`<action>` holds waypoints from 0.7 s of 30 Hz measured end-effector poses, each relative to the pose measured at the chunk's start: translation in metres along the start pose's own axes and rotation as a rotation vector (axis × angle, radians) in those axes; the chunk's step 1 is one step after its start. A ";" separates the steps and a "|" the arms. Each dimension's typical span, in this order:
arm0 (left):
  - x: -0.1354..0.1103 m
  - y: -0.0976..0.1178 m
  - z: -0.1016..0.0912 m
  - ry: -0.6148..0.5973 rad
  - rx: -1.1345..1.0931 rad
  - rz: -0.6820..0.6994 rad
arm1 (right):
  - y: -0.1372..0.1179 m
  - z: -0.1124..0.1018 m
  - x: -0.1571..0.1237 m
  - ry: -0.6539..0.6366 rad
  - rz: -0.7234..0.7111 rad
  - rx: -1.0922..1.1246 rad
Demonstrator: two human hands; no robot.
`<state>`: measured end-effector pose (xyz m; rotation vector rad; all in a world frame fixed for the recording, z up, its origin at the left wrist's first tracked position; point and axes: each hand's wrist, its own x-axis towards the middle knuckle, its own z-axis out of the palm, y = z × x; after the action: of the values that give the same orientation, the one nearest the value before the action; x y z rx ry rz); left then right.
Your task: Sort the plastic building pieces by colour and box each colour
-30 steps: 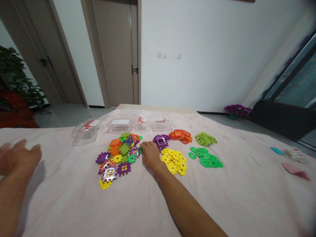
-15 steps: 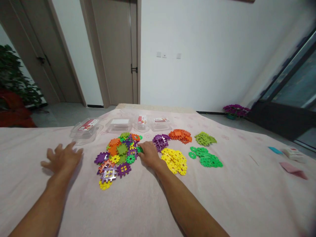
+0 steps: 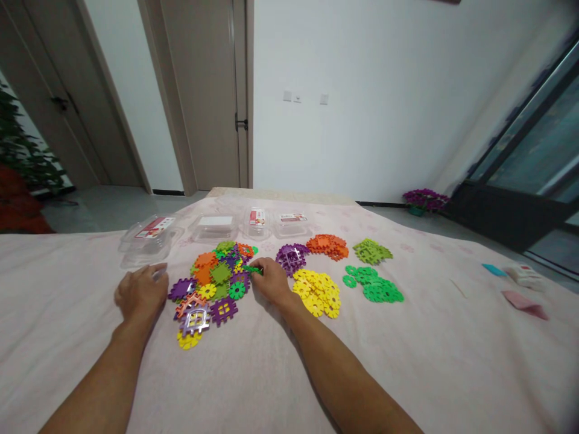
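Observation:
My right hand (image 3: 270, 280) pinches a green notched plastic disc (image 3: 252, 269), tilted edge-on, at the right side of the mixed pile. That pile holds interlocking pieces, among them an olive square (image 3: 221, 273), an orange piece (image 3: 205, 268), a yellow flower disc (image 3: 207, 291) and purple window-shaped pieces (image 3: 224, 310). My left hand (image 3: 142, 292) rests on the cloth left of the pile, its fingers bent downward and a gap showing between thumb and forefinger. Nothing shows in it. A purple piece (image 3: 182, 289) lies nearest to it.
Single-colour heaps lie to the right: purple (image 3: 291, 259), yellow (image 3: 317, 292), orange (image 3: 327, 246), olive-green (image 3: 371, 251) and green (image 3: 383, 290). Several clear plastic boxes (image 3: 215, 229) line the back of the cloth-covered table (image 3: 253, 380). A pink cloth (image 3: 525, 304) lies far right.
My left hand has moved right, towards the pile, and its spread fingers have drawn in and lowered. My right hand now shows the green disc tilted up in its fingertips. The view has shifted slightly.

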<state>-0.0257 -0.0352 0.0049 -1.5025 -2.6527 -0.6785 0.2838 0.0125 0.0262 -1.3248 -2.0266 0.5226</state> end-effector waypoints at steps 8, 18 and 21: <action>0.004 -0.003 0.002 0.079 -0.032 -0.120 | 0.023 -0.095 0.016 0.069 0.112 -0.081; 0.009 -0.004 0.004 0.013 0.036 -0.168 | 0.076 -0.195 -0.023 0.148 0.497 -0.432; 0.009 -0.003 0.005 0.013 0.040 -0.169 | 0.087 -0.209 -0.032 0.212 0.603 -0.482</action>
<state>-0.0319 -0.0271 0.0014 -1.2708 -2.7886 -0.6357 0.4971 0.0149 0.1086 -2.2041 -1.6106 0.1272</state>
